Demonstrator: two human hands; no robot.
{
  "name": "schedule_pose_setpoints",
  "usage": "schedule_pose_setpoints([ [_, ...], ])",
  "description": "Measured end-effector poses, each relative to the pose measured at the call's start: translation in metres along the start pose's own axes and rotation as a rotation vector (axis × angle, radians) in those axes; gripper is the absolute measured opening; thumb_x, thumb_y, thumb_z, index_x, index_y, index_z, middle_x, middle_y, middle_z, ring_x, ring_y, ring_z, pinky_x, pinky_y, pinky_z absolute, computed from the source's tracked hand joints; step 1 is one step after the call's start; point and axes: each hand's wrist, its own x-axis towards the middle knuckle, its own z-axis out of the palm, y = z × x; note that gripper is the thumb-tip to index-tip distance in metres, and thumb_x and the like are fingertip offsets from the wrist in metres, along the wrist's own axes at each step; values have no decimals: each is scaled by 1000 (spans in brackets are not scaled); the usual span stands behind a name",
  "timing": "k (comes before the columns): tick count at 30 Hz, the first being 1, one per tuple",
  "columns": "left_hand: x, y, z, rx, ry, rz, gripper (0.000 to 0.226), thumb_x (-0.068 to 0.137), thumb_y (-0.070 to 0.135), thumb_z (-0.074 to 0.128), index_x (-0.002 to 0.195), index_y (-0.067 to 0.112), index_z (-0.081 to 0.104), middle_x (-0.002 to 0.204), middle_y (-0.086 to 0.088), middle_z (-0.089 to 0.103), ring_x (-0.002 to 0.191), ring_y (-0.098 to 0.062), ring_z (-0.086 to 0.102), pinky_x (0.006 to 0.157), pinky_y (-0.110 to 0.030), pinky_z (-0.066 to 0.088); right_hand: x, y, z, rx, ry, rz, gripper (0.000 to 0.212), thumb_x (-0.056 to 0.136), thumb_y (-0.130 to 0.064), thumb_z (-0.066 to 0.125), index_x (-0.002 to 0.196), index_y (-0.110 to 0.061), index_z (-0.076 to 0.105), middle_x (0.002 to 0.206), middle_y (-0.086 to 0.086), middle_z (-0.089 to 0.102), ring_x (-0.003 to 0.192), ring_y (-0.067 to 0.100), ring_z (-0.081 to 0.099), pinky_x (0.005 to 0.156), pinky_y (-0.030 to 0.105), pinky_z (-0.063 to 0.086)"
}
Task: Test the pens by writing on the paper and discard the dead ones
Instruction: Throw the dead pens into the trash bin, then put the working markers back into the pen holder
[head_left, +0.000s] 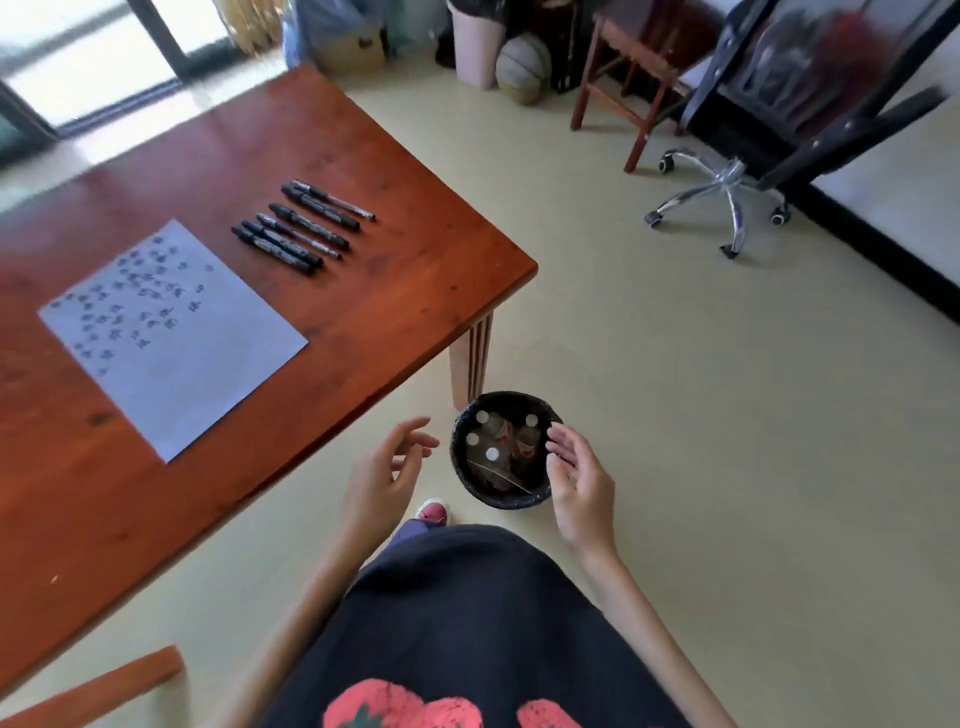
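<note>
Several black pens (298, 226) lie side by side in a row on the red-brown table (395, 291), right of a white paper (208, 358) covered in scribbles. On the floor by the table leg stands a small black bin (467, 478) with scraps and a thin pen-like stick inside. My right hand (576, 478) hovers over the bin's right rim, fingers relaxed and holding nothing. Left of the bin, my left hand (387, 473) hangs in the air with loosely spread fingers, also holding nothing.
A wooden chair back (93, 691) is at the lower left. Across the floor stand an office chair base (727, 192), a wooden stool (634, 67), a basketball (522, 67) and a pale bin (478, 47).
</note>
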Motion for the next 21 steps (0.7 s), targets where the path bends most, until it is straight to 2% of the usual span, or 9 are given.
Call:
schedule_pose_setpoints([
  [3,-21,-9,-10,-63,144,-41,29,92,-2,43,116,9,54,87,7,63,77,10,59,66,1,40,-4,-10,10,-27,-118,-32,31,88,2,48,117,-8,56,110,1,59,95,4,56,77,-1,41],
  [6,-34,-16,-18,-140,281,-110,29,92,-3,43,117,6,53,90,-4,63,81,-7,61,58,-2,43,-5,-20,22,-112,-239,-123,31,87,4,48,114,-6,58,105,-1,60,89,-7,56,75,-2,39],
  [8,-38,-21,-27,-168,349,-126,28,91,-3,43,116,7,53,89,-4,62,78,-3,62,57,-2,44,-2,-25,33,-163,-301,-167,30,86,5,48,112,-7,59,101,-2,61,87,-4,57,75,-2,38],
  [10,-39,-27,-38,-177,415,-131,27,91,-3,44,113,11,53,87,-2,63,76,9,60,64,-1,43,4,-28,47,-204,-358,-191,29,86,3,49,110,-10,60,100,-1,62,90,5,58,76,0,39],
  [12,-40,-35,-50,-187,474,-146,28,90,-3,45,110,14,54,84,3,64,75,12,59,67,-2,44,9,-31,63,-235,-411,-214,28,87,1,50,110,-13,59,103,1,63,93,9,58,78,1,40],
  [16,-33,-54,-79,-206,543,-200,29,90,-4,46,106,19,54,85,3,65,77,8,60,67,-6,46,25,-43,105,-268,-463,-251,26,87,-2,51,106,-19,58,104,4,63,92,10,57,73,-1,39],
  [19,-16,-69,-109,-187,567,-217,30,89,-5,47,105,19,55,86,4,66,78,6,61,66,-6,45,40,-57,142,-257,-471,-255,26,87,0,50,106,-16,58,104,5,62,88,6,57,71,-2,38],
  [21,1,-76,-131,-182,559,-221,29,89,-4,47,103,20,56,85,6,65,78,-4,63,66,-6,45,50,-68,165,-244,-461,-253,28,87,1,50,105,-18,57,103,4,61,88,4,56,71,1,39],
])
